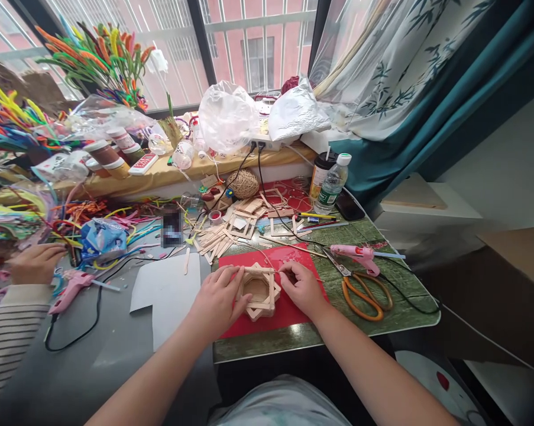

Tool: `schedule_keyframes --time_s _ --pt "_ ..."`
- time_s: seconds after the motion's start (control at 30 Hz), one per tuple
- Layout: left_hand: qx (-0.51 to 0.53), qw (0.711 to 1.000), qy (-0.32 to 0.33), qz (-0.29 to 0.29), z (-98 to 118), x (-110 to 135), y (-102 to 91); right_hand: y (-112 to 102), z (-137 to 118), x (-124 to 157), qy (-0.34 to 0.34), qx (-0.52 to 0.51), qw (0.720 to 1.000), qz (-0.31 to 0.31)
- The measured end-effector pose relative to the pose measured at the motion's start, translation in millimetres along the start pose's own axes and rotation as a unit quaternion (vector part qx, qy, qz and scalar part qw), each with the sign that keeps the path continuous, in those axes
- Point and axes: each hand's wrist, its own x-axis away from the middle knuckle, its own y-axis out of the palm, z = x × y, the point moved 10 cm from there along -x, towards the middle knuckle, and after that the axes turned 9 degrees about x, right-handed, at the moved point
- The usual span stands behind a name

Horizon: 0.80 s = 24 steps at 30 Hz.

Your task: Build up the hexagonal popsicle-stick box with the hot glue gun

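Note:
A hexagonal frame built of stacked wooden craft sticks lies on a red mat near the table's front edge. My left hand grips the frame's left side, fingers curled round it. My right hand pinches the frame's upper right corner with fingers pressed together. Both forearms reach in from the bottom of the view.
Orange-handled scissors and a pink glue gun lie right of the mat. Loose sticks, a twine ball and a water bottle sit behind. Another person's hand in a striped sleeve rests at left beside a second glue gun.

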Motion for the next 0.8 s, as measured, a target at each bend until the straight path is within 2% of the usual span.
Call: schedule_keyframes --time_s 0.27,0.6,0.8 --pt "0.052 0.999 -0.013 0.006 -2.4 5.4 3.9 1.8 -0.7 -2.0 0.014 0.008 1.0 -0.007" --pt "0.045 0.995 -0.085 -0.031 10.3 9.0 12.5 7.7 -1.6 -6.4 -0.001 -0.009 0.999 -0.042" --pt "0.041 0.994 -0.102 -0.012 16.1 11.8 31.8 6.9 -1.0 -6.9 -0.008 -0.02 0.999 -0.03"
